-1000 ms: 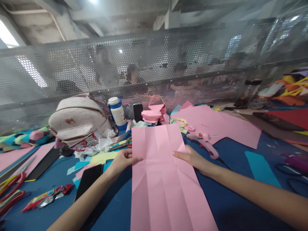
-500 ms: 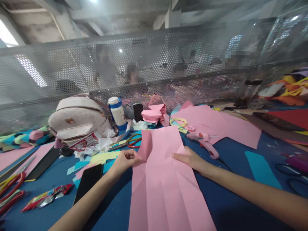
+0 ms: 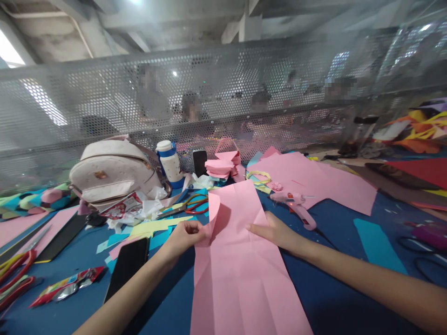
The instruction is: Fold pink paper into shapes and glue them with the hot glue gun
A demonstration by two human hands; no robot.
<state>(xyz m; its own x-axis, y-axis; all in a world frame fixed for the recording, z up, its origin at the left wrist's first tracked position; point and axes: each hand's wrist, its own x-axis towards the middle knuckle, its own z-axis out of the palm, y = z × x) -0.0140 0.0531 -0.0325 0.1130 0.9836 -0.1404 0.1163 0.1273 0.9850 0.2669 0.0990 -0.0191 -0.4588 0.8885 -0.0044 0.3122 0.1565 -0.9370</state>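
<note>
A long pink paper sheet (image 3: 237, 270) with lengthwise creases stretches from the near edge of the view to the middle of the table. My left hand (image 3: 188, 235) pinches its left edge, where the paper curls up and inward. My right hand (image 3: 275, 232) grips the right edge, thumb on top and fingers hidden underneath. Beyond the sheet's right corner lies a pink glue gun (image 3: 295, 204) with its cord trailing right. Just left of the sheet's far end is a pair of scissors (image 3: 195, 204) with red and dark handles.
Left are a black phone (image 3: 127, 265), a red snack wrapper (image 3: 68, 286), more scissors (image 3: 21, 270) and paper scraps (image 3: 150, 228). A white backpack (image 3: 111, 172) and a bottle (image 3: 170, 163) stand at the back. Pink sheets (image 3: 314, 179) and a blue strip (image 3: 379, 246) lie right. A perforated metal screen (image 3: 216, 93) closes off the far side.
The left edge of the pink paper has been lifted and curls more upright, its far corner now standing up. My left hand has shifted slightly; my right hand is almost still.
</note>
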